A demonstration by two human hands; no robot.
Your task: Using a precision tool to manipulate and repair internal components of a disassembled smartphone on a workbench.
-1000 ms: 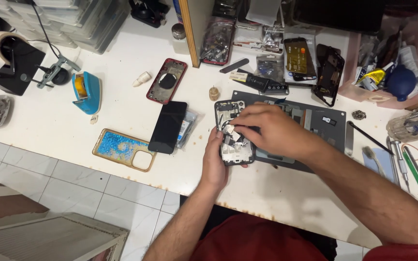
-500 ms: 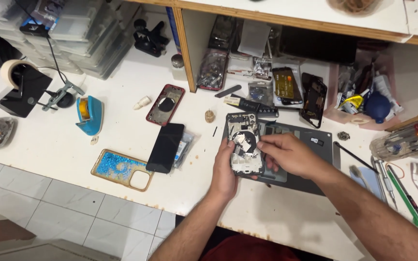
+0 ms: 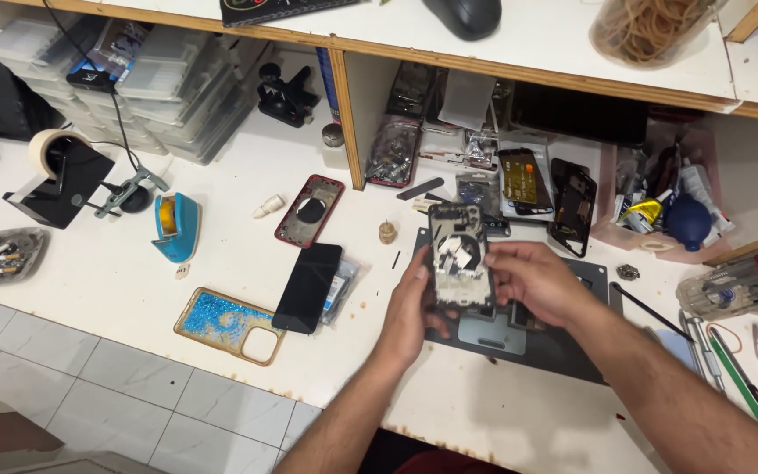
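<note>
I hold an opened phone body (image 3: 459, 254), inner parts facing me, upright above a dark grey work mat (image 3: 519, 338). My left hand (image 3: 407, 307) grips its left edge and lower corner. My right hand (image 3: 532, 279) clasps its right edge, fingers curled along the side. Both forearms reach in from the bottom of the head view.
On the white bench lie a black phone (image 3: 308, 287), a blue glitter case (image 3: 230, 324), a red phone frame (image 3: 310, 210), a blue tape dispenser (image 3: 168, 226) and a black tape holder (image 3: 56, 178). Parts boxes (image 3: 177, 88) and phone parts fill the shelf; tools (image 3: 739, 369) lie at right.
The view has tilted up, showing more shelf. The phone body has been lifted off the mat and turned upright, and my right hand moved from on top of it to its right edge.
</note>
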